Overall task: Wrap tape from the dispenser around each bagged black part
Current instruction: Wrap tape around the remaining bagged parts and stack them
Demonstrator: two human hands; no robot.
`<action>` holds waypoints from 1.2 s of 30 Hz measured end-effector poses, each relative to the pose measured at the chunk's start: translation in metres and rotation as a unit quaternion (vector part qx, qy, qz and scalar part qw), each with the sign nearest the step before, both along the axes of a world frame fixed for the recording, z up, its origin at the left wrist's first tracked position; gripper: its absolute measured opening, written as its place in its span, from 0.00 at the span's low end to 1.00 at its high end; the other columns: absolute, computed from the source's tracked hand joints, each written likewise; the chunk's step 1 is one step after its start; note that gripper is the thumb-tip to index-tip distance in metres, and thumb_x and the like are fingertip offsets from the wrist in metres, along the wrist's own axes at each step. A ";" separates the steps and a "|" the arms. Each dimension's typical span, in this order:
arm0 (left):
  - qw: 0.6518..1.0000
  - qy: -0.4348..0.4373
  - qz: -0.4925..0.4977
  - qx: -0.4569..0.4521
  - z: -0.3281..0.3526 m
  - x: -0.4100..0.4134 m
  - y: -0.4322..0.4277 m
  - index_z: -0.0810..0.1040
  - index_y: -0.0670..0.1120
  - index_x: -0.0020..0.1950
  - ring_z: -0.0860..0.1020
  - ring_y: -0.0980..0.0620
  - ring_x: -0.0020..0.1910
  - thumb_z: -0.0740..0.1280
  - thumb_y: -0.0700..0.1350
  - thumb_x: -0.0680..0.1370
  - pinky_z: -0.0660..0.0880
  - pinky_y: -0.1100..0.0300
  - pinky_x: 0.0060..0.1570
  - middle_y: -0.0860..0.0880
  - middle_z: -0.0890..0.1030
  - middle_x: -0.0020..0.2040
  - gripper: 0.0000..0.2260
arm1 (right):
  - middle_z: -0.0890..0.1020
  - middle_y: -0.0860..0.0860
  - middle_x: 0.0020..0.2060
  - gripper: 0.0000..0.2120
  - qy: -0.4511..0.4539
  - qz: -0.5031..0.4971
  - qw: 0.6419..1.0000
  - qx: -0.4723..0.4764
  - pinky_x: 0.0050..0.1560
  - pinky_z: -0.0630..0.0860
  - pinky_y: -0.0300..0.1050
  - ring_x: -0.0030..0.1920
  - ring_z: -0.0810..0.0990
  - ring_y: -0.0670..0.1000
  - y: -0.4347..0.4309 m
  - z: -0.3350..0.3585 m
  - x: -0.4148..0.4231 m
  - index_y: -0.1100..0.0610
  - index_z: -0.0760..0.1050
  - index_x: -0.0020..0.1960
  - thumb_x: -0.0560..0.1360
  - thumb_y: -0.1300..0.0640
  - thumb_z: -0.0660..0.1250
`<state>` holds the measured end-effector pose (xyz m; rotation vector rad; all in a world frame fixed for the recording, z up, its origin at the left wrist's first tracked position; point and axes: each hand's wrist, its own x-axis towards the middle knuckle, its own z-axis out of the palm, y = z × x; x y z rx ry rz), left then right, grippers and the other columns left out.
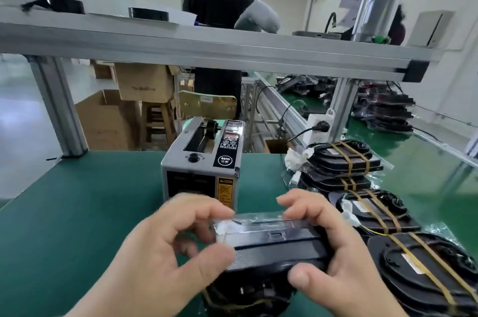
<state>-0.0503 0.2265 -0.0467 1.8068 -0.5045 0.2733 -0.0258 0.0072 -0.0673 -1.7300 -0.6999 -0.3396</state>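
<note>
I hold a bagged black part [274, 249] on edge just above the green table, close to me. My right hand [333, 252] grips its right end, thumb on the near face and fingers curled over the top. My left hand [168, 241] pinches the clear plastic at the part's left end between thumb and fingers. The grey tape dispenser [200, 161] stands right behind my hands. No tape strip is plainly visible at its slot, which my left hand partly hides.
A row of bagged black parts [362, 187] bound with tan tape lies along the right side of the green table [77, 200]. An aluminium shelf frame [207, 50] crosses overhead. A person in black stands beyond it, with cardboard boxes [144, 84] and a power strip [318, 126].
</note>
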 end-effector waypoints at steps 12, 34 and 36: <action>0.891 0.307 0.276 -0.187 -0.056 0.089 0.031 0.82 0.44 0.43 0.74 0.56 0.27 0.68 0.44 0.77 0.71 0.64 0.25 0.51 0.80 0.30 0.06 | 0.84 0.49 0.41 0.35 0.074 -0.093 0.980 0.161 0.37 0.77 0.36 0.37 0.82 0.48 0.019 -0.026 -0.008 0.44 0.76 0.43 0.45 0.24 0.74; 0.854 0.404 0.248 -0.213 -0.031 0.115 0.019 0.79 0.41 0.40 0.75 0.59 0.19 0.69 0.43 0.77 0.68 0.70 0.18 0.50 0.78 0.23 0.07 | 0.81 0.53 0.36 0.29 0.027 -0.079 0.972 0.219 0.33 0.78 0.46 0.34 0.80 0.54 0.032 -0.021 -0.030 0.52 0.76 0.41 0.51 0.35 0.80; 0.854 0.400 0.257 -0.212 -0.031 0.116 0.020 0.79 0.41 0.41 0.75 0.59 0.18 0.70 0.42 0.76 0.68 0.70 0.18 0.50 0.78 0.22 0.06 | 0.81 0.53 0.36 0.28 0.025 -0.080 0.971 0.225 0.33 0.78 0.44 0.34 0.80 0.52 0.033 -0.021 -0.031 0.51 0.76 0.40 0.52 0.34 0.80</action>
